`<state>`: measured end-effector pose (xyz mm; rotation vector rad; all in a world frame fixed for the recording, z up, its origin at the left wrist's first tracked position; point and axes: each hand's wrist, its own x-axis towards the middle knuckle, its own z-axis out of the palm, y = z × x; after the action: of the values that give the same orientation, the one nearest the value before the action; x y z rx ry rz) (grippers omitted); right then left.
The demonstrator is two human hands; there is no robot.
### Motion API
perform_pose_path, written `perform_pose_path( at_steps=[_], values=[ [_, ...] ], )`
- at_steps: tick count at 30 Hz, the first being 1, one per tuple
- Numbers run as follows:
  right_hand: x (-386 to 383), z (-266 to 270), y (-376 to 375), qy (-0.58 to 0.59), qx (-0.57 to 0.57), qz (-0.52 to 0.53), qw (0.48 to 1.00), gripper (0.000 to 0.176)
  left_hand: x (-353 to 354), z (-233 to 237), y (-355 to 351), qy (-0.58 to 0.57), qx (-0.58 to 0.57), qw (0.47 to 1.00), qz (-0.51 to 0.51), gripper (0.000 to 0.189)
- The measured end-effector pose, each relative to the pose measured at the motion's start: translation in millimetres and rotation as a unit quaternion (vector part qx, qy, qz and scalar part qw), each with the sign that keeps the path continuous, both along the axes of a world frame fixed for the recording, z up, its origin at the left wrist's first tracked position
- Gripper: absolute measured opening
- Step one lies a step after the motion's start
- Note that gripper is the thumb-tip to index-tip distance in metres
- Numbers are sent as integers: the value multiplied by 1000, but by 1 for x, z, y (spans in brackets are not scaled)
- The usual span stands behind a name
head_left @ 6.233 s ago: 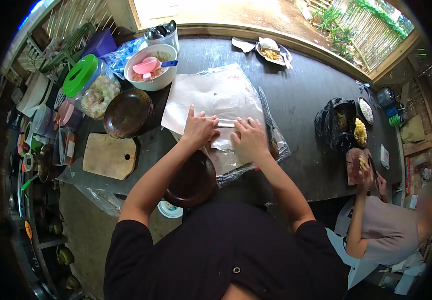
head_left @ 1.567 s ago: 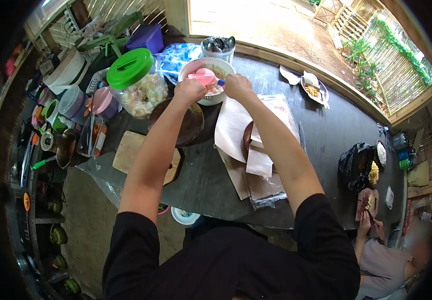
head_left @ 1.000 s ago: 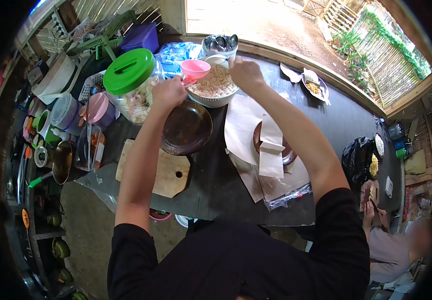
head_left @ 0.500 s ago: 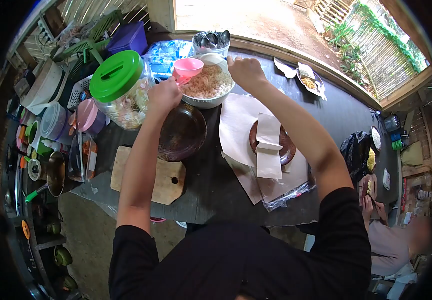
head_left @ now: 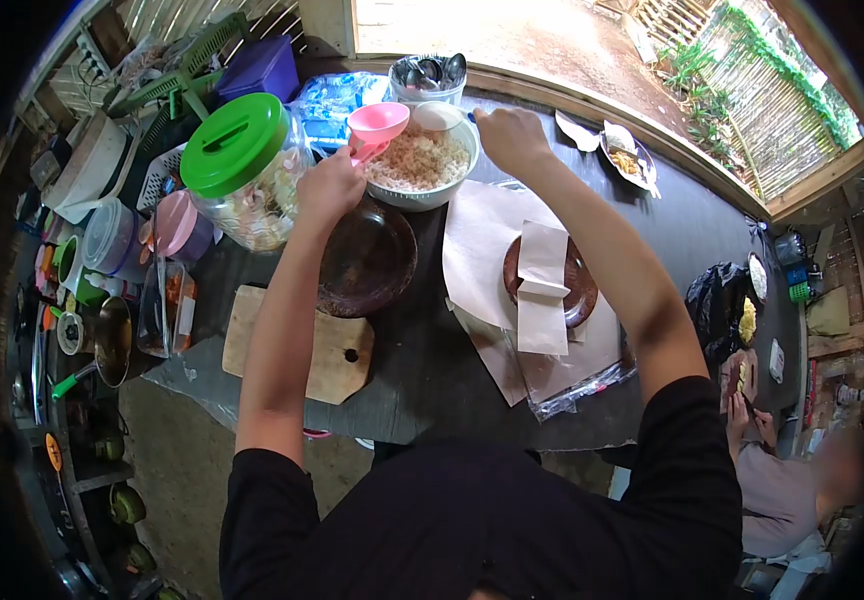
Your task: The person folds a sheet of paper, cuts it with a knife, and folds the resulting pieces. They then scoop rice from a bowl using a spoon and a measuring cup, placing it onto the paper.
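While looking down over the bench [head_left: 682, 210] by the open window, found a white bowl of rice [head_left: 420, 165] near the far edge. Noted the left hand [head_left: 330, 188] at the bowl's eight o'clock, grip wrapped tight round the handle of a pink scoop [head_left: 379, 122]. Saw the scoop's cup raised over the rim at about eleven o'clock, mouth up. Traced its long axis from the hand at seven o'clock toward one. Could not make out any rice in the cup.

Placed the right hand [head_left: 512, 138] at the bowl's two o'clock, just beside the rim, grip curled closed on something blue-tipped. Could not tell for certain the thing held. Judged the left hand the nearer to the scoop and both hands just beside the rice.

Spotted an empty round brown dish [head_left: 365, 258] at the bowl's six o'clock, just beside it, under the left wrist. Marked a green-lidded jar [head_left: 237, 150] at nine o'clock and a tub of cutlery [head_left: 427, 72] at twelve. Found a second brown dish [head_left: 582, 295] at five o'clock on sheets of brown paper [head_left: 477, 250], with a folded paper strip [head_left: 542, 290] across it. Noted a wooden cutting board [head_left: 297, 345] at seven o'clock, and a co-worker's hand [head_left: 742, 415] well apart at four.
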<state>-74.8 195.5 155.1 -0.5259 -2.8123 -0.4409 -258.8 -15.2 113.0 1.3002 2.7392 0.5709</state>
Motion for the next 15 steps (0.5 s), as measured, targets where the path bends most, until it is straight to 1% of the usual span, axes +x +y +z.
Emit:
perform_pose_path(
  at_steps=[2, 3, 4, 6, 7, 9, 10, 12, 13, 15],
  values=[
    [-5, -9, -9, -12, -53, -36, 998, 19, -1, -2, 0, 12, 1, 1000, -5, 39],
    [-5, -14, -14, -10, -78, -14, 997, 20, 0, -2, -1, 10, 5, 1000, -7, 38],
    [-7, -18, -18, -34, -118, -21, 992, 21, 0, -1, -1, 7, 10, 1000, -8, 38],
    [-6, -20, -19, -51, -163, -47, 984, 22, 1, -3, -2, 10, 16, 1000, -5, 38],
    [-6, -19, -18, -50, -163, -47, 984, 22, 0, -4, -1, 13, 22, 1000, -5, 38],
    [-6, -20, -10, -41, -228, -67, 970, 23, -1, -6, 0, 16, 24, 1000, -12, 38],
    [-8, -22, -4, -41, -229, -67, 970, 23, -3, -6, 0, 17, 28, 999, -19, 38],
    [-11, -25, 6, -64, -267, -44, 961, 25, -4, -8, 2, 10, 26, 999, -20, 39],
    [-11, -27, 7, -64, -266, -45, 961, 25, -5, -8, 2, 3, 23, 1000, -20, 39],
    [-14, -26, 3, -92, -257, 49, 961, 28, -6, -10, 3, 0, 26, 999, -22, 39]
  ],
)
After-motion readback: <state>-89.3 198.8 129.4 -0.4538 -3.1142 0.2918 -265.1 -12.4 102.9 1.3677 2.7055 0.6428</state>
